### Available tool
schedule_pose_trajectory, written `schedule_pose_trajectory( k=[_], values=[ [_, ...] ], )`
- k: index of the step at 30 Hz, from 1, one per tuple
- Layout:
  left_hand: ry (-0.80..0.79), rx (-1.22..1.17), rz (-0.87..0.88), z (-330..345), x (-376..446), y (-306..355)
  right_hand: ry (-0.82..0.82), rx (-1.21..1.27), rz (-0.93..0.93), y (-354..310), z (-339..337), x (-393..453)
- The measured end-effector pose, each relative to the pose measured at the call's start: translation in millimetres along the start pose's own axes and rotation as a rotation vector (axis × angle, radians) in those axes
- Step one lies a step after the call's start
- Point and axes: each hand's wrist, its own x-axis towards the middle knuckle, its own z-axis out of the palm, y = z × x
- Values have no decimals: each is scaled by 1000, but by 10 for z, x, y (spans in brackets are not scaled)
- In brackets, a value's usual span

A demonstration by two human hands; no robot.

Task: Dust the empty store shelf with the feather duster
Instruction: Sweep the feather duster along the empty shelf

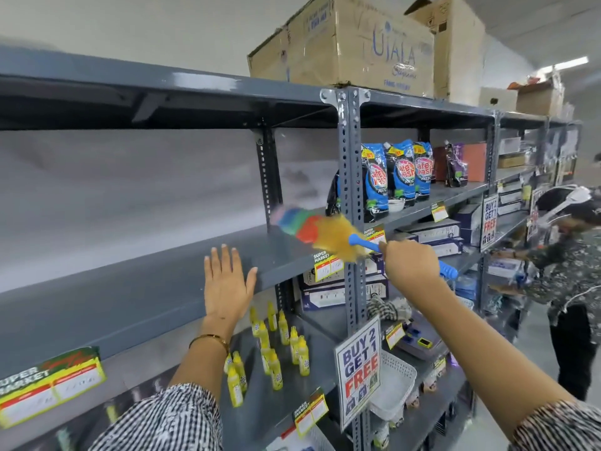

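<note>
The empty grey metal shelf (136, 288) runs across the left and middle at chest height. My left hand (226, 284) lies flat on its front edge, fingers spread, holding nothing. My right hand (411, 265) is shut on the blue handle of the feather duster (320, 231). The duster's multicoloured head, blurred by motion, lies over the right end of the empty shelf, close to the perforated upright post (351, 196).
Yellow bottles (276, 346) stand on the shelf below. Blue detergent pouches (398, 172) fill the bay to the right. Cardboard boxes (351, 47) sit on top. A "Buy 2 Get 1 Free" sign (359, 372) hangs on the post. Another person (566, 281) works at far right.
</note>
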Motion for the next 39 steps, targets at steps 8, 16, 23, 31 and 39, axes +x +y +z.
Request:
schedule_pose_trajectory(
  k=[8,16,23,31,39],
  values=[
    [-12,43,38,121,14,-36,88,195,-55,-6,-172,32],
    [3,27,44,61,-7,-33,-73,73,55,-148,-193,-86],
    [77,21,1,-171,-126,-311,-79,9,-182,-654,-490,-274],
    [96,13,-97,-361,-311,-597,25,66,-470,-1347,-740,-607],
    [218,8,-129,-515,-462,-937,36,420,-180,-739,-626,-203]
  ],
)
